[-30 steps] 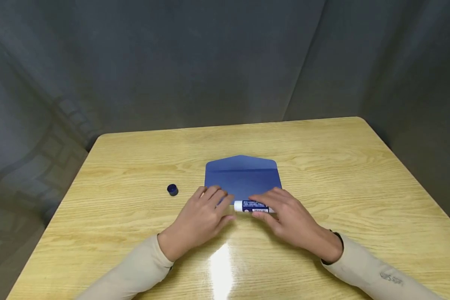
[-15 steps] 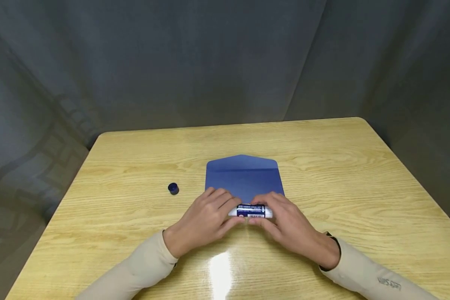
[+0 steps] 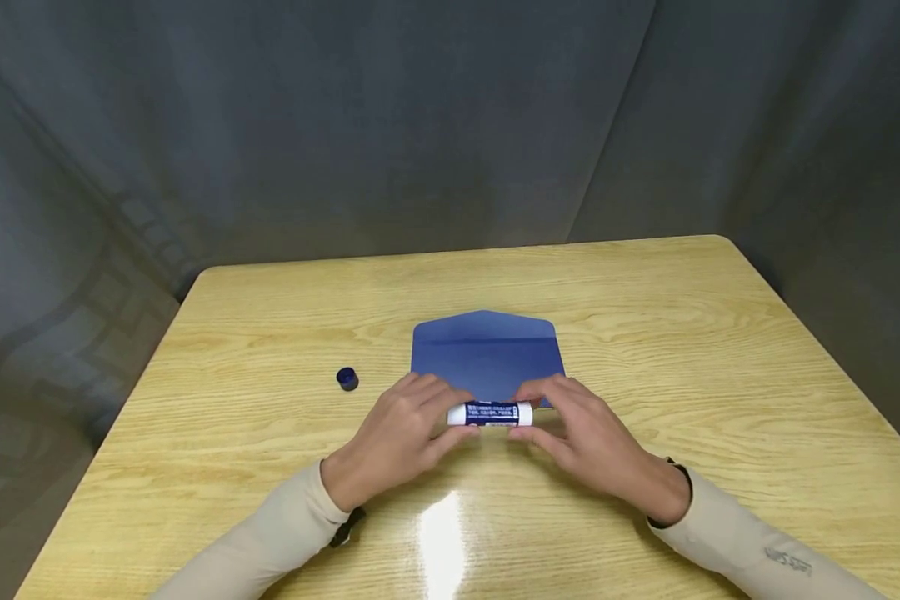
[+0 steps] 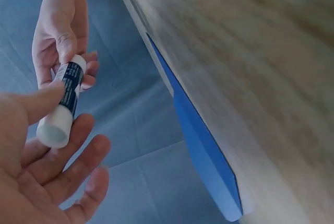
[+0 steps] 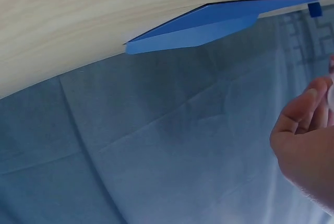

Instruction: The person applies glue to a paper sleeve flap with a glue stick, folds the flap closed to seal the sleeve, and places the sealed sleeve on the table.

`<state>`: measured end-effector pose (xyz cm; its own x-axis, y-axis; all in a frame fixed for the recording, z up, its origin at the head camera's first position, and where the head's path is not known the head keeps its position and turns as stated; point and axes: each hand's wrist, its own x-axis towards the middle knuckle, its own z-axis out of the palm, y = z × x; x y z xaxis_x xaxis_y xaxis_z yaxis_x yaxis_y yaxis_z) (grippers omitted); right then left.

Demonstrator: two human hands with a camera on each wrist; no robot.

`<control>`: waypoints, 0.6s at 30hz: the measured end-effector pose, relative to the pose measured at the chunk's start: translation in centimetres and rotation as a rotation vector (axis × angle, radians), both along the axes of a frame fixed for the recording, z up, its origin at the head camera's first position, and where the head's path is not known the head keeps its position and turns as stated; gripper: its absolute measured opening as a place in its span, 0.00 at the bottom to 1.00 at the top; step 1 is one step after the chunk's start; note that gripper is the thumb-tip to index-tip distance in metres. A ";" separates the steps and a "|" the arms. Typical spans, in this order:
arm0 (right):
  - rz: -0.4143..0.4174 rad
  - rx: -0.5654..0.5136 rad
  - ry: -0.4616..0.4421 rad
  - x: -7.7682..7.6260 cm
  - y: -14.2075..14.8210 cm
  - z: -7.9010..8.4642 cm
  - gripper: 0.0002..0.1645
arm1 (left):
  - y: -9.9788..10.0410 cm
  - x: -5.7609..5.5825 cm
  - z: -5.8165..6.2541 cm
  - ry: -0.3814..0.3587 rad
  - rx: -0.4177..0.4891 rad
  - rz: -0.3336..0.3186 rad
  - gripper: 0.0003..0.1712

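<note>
Between my two hands, level and lengthwise across the front of me, is a glue stick [image 3: 492, 413] with white ends and a dark blue printed label. My left hand [image 3: 401, 429] pinches its left end between thumb and fingers. The right hand [image 3: 588, 437] pinches the other end the same way. In the left wrist view the near end of the glue stick [image 4: 63, 101] is a round white base or opening, facing the camera. A blue envelope [image 3: 487, 362] lies just beyond the hands, its pointed flap spread away from me; the hands overlap its near edge.
A small dark blue cap [image 3: 347, 379] stands on the wooden table [image 3: 270, 333], left of the envelope. Dark grey curtains [image 3: 390, 125] hang behind the table and along its sides.
My left hand, apart from the glue stick at first, has come to grip its left end. The glue stick has shifted slightly left, and its label has turned.
</note>
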<state>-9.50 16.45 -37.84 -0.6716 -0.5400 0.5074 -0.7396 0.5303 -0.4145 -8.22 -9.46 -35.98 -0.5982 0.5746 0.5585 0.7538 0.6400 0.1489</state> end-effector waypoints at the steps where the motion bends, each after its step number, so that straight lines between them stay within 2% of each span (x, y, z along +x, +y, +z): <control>1: -0.002 -0.008 0.003 -0.1 0.1 0.0 0.26 | -0.1 0.0 0.0 -0.014 0.024 0.003 0.18; 4: 0.003 -0.045 0.030 -0.3 0.3 0.0 0.27 | -0.2 -0.1 0.0 -0.062 0.094 0.005 0.18; 7: 0.030 -0.084 0.062 -0.5 0.4 0.0 0.24 | -0.1 -0.1 0.1 -0.101 0.139 0.000 0.18; 10: 0.044 -0.086 0.055 -0.5 0.5 0.1 0.18 | -0.1 -0.1 0.1 -0.136 0.160 -0.006 0.17; 18: 0.060 -0.088 0.065 -0.6 0.5 0.0 0.19 | 0.1 0.1 0.1 -0.177 0.207 -0.018 0.18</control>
